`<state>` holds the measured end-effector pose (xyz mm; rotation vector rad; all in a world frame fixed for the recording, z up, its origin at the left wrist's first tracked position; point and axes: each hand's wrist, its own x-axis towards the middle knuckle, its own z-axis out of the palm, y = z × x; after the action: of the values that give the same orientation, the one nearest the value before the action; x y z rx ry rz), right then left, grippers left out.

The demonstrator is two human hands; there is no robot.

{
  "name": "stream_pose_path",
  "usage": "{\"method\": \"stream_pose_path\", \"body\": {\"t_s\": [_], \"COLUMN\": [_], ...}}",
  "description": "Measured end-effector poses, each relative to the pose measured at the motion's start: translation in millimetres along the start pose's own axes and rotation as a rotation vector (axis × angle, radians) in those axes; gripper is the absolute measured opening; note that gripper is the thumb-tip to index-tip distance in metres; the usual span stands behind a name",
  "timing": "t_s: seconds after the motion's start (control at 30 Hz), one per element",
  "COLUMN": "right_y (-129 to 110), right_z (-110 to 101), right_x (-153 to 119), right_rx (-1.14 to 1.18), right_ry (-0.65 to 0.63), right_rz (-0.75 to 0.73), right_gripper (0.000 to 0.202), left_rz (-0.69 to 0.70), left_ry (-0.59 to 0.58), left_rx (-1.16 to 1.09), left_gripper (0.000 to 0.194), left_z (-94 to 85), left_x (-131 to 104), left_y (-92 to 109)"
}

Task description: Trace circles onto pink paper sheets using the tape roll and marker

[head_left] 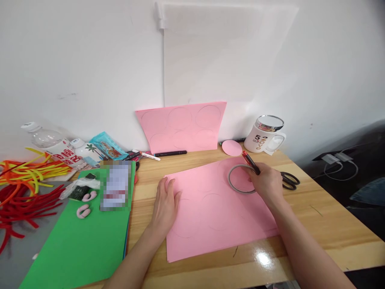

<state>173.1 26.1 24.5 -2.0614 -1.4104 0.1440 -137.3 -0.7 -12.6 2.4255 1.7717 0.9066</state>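
Pink paper (210, 237) with faint drawn circles lies on the wooden table. My left hand (166, 202) rests on its left edge, fingers apart, holding nothing. In my right hand (267, 180) is a dark pen with a red end (251, 162), gripped above the paper's upper right part. A grey ring (230, 182) lies flat on the paper, touching or just under my right fingers, which partly hide its right side. Behind the paper is a pink paper disc (231, 147). Another pink sheet with drawn circles (183, 126) leans upright against the wall.
A white mug (260, 138) stands at the back right, and black-handled scissors (290, 180) lie beside my right hand. On the left are green paper (84, 245), a blurred phone (116, 186), bottles (48, 138), markers (171, 153) and red strips (27, 208). The table edge (345, 224) runs along the right.
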Motion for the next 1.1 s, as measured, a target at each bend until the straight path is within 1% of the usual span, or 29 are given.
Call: {"method": "stream_pose_path", "body": {"t_s": [0.07, 0.17, 0.27, 0.47, 0.53, 0.63, 0.73, 0.83, 0.9, 0.97, 1.03, 1.1], "right_y": [-0.7, -3.2, -5.6, -7.4, -8.2, -10.5, -13.6, -19.2, -26.7, -38.6, -55.0, -73.3], "right_z": [-1.1, -4.0, -6.5, -8.2, -9.6, -11.8, -11.9, -11.9, -14.4, -19.8, -26.7, -32.2], "right_x": [0.1, 1.0, 1.8, 2.1, 1.8, 1.3, 1.5, 4.4, 9.3, 16.9, 26.2, 35.6], "right_rx": [0.017, 0.051, 0.123, 0.278, 0.320, 0.359, 0.459, 0.571, 0.605, 0.616, 0.635, 0.677], "right_ry": [-0.012, -0.036, -0.046, 0.019, 0.038, 0.078, 0.100, 0.113, 0.127, 0.143, 0.167, 0.200], "right_rz": [0.026, 0.061, 0.084, 0.133, 0.152, 0.195, 0.256, 0.278, 0.237, 0.154, 0.071, 0.008], "right_gripper": [0.031, 0.027, 0.022, 0.023, 0.023, 0.025, 0.022, 0.020, 0.021, 0.023, 0.026, 0.027], "left_rz": [-0.032, -0.072, -0.147, -0.292, -0.346, -0.434, -0.485, -0.515, -0.538, -0.549, -0.556, -0.563], "left_ry": [0.002, 0.035, 0.065, 0.109, 0.144, 0.209, 0.227, 0.213, 0.222, 0.244, 0.286, 0.324], "left_rx": [-0.023, -0.077, -0.142, -0.364, -0.393, -0.370, -0.361, -0.431, -0.512, -0.640, -0.786, -0.849], "left_gripper": [0.037, 0.043, 0.047, 0.049, 0.050, 0.048, 0.035, 0.027, 0.025, 0.026, 0.030, 0.031], "left_z": [-0.7, -1.5, -2.4, -7.8, -10.1, -15.4, -26.8, -45.1, -59.3, -73.3, -85.9, -96.0], "left_x": [0.1, 0.9, 2.4, 6.6, 7.9, 9.8, 13.8, 23.7, 35.0, 49.3, 64.7, 78.5], "left_y": [0.3, 0.7, 0.9, 2.4, 2.3, 2.7, 5.8, 9.2, 8.4, 4.5, -1.2, -6.9]}}
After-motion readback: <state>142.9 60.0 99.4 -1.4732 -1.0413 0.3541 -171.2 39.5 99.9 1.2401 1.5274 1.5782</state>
